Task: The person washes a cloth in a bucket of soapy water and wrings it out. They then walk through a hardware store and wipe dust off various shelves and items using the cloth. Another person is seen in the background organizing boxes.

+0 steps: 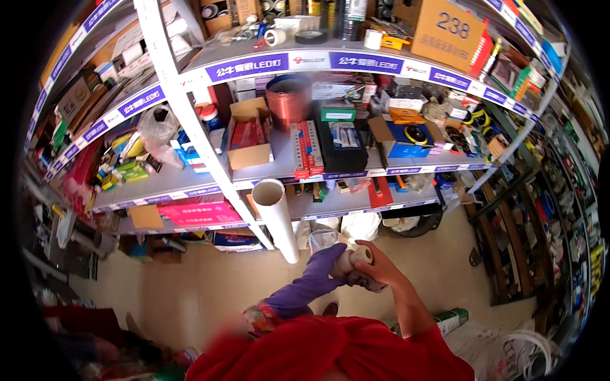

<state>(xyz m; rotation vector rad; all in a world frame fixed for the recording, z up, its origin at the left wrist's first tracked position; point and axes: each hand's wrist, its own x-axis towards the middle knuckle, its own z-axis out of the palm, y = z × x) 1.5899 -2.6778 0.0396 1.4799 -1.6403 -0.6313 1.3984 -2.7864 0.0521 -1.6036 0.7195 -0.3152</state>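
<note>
In front of my body, low in the head view, my left hand (329,266) wears a purple rubber glove and grips a white tubular object (342,265) from its left side. My right hand (379,264) is bare, its fingers around the upper right end of that object, where a round opening shows. A crumpled grey-brown cloth (366,282) hangs beneath the object, against my right hand. What exactly the white object is, I cannot tell; it looks like a plastic pipe fitting or a roll.
A tall white plastic pipe (278,224) stands upright against the metal shelving (305,62), left of my hands. The shelves hold boxes, a copper-coloured wire spool (288,102) and tapes. A black pan (419,224) lies below. Wooden racks (505,238) stand at right.
</note>
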